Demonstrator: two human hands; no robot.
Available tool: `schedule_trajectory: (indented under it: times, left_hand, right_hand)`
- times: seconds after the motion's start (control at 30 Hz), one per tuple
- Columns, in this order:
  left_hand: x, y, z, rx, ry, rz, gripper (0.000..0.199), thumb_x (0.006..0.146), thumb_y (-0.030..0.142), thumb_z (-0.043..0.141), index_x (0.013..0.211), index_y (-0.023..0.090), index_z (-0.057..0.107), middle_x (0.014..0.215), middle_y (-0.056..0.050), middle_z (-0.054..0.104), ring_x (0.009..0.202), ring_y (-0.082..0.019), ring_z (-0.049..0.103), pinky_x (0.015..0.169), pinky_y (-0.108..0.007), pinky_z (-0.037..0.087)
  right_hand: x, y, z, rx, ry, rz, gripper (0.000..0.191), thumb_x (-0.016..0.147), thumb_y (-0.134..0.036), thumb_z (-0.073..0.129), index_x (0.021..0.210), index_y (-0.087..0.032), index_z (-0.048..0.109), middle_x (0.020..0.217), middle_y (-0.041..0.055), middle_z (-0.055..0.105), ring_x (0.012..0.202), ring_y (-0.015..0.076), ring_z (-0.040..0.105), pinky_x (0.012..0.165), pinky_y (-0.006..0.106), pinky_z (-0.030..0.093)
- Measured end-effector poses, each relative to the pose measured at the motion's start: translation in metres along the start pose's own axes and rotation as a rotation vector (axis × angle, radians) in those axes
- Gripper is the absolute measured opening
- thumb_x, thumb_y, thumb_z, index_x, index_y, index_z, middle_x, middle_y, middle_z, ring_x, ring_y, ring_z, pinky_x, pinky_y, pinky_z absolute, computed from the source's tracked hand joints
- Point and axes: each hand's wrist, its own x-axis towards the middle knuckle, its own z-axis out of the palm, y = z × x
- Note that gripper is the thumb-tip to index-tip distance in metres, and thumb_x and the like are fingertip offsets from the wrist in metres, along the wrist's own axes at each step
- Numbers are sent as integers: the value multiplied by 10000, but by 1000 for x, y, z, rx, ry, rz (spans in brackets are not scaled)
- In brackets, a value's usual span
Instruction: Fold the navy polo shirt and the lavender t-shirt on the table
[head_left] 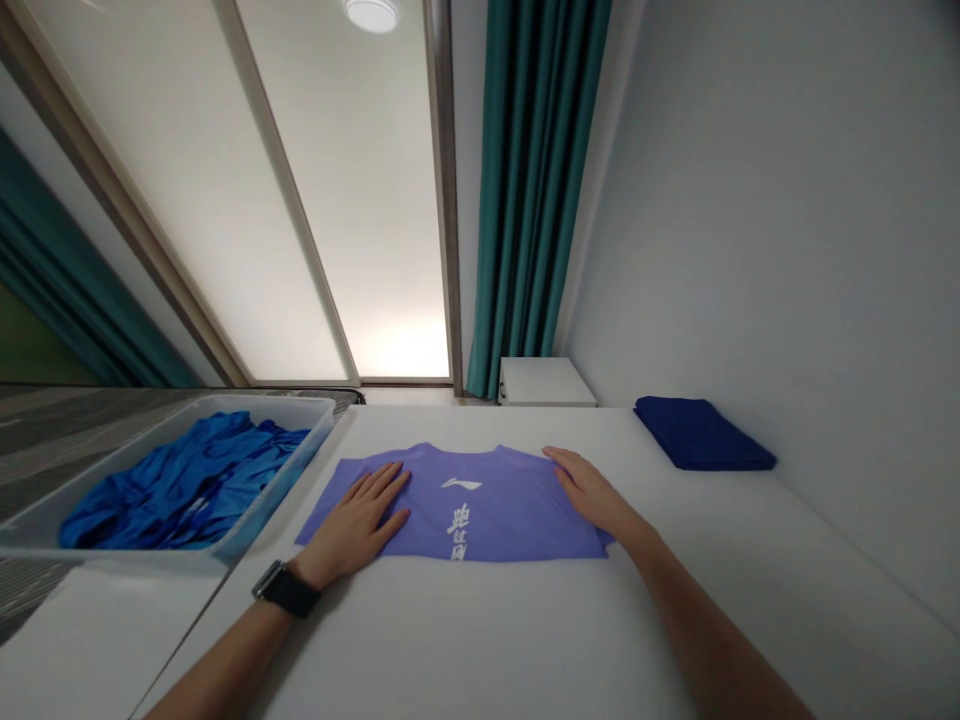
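Note:
A purple T-shirt [510, 510] with white print lies on the white table, its lower part folded under or hidden so that a straight edge faces me. My left hand [364, 520] rests flat on the shirt's left side, fingers spread, a dark watch on that wrist. At the shirt's right shoulder is my right hand [589, 490], its fingers stretched out along the sleeve edge. Whether the right fingertips press on cloth or table is hard to make out.
A translucent plastic bin [315, 440] holding crumpled blue clothes [202, 480] stands at the left. On the table's far right, by the wall, lies a folded navy cloth [701, 435]. Behind the white table [480, 640] are a small white cabinet [547, 382] and a teal curtain [536, 200].

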Motion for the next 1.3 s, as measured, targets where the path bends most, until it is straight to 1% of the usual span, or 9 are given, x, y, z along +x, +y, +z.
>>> schedule_trajectory:
  times: [0.13,0.33,0.53,0.67,0.83,0.93,1.07,1.2,1.3]
  left_hand:
    - [14,20,-9,-40,12,-12,520,978,446,410,1448,223,420,1514,-88,422,1391,-267,381,1132,-478,333]
    - [67,79,-16,-140,-30,217,353,978,277,409,1302,245,544,1294,-54,607,1199,-222,536,1060,-407,391]
    - [141,115,6,-135,-43,339,348,930,133,416,1220,219,588,1165,-60,643,1115,-211,556,995,-368,410]
    - [181,130,25,-77,-83,372,306,934,211,446,1196,194,602,1145,-87,638,1087,-236,561,955,-386,423]
    - [202,138,45,-117,-136,398,256,927,379,499,977,182,654,982,-88,650,994,-250,569,904,-387,433]
    - [207,134,51,-174,-134,390,221,909,353,515,829,179,627,897,-78,627,924,-234,560,861,-355,433]
    - [207,127,50,-275,-139,369,232,941,306,444,781,188,563,831,-47,617,824,-193,562,788,-304,426]
    - [204,124,47,-445,-153,294,258,970,361,401,813,202,529,724,0,601,686,-161,564,660,-267,398]
    - [203,123,46,-528,-130,257,251,954,395,440,815,207,531,718,8,610,691,-166,580,651,-265,388]
  right_hand:
    - [1,13,-11,49,115,29,420,906,-225,375,1243,-174,621,1270,123,636,1204,235,560,1086,468,388]
    - [-13,6,-16,100,165,13,323,894,-227,412,1112,-202,649,1086,97,677,1046,228,605,983,431,452]
    - [-42,-7,-14,116,225,107,292,908,-271,407,1131,-203,583,912,63,652,897,218,616,861,385,487]
    - [-64,-6,-13,136,228,141,297,910,-276,405,1161,-216,552,817,29,653,839,209,630,839,370,486]
    - [-75,-1,-11,141,239,168,308,908,-269,413,1183,-211,538,818,32,655,825,206,632,830,366,489]
    - [-75,1,-9,117,264,145,299,906,-263,423,1172,-217,552,863,45,649,865,215,622,850,380,485]
    - [-76,1,-8,108,244,129,306,886,-210,450,1176,-214,547,891,51,648,887,223,607,868,405,476]
    - [-81,-1,-12,96,195,67,183,832,-130,489,966,-217,580,859,49,638,865,226,586,834,409,469]
    - [-87,-3,-15,94,162,-14,173,832,-84,462,837,-221,568,895,59,636,894,222,572,838,404,460]
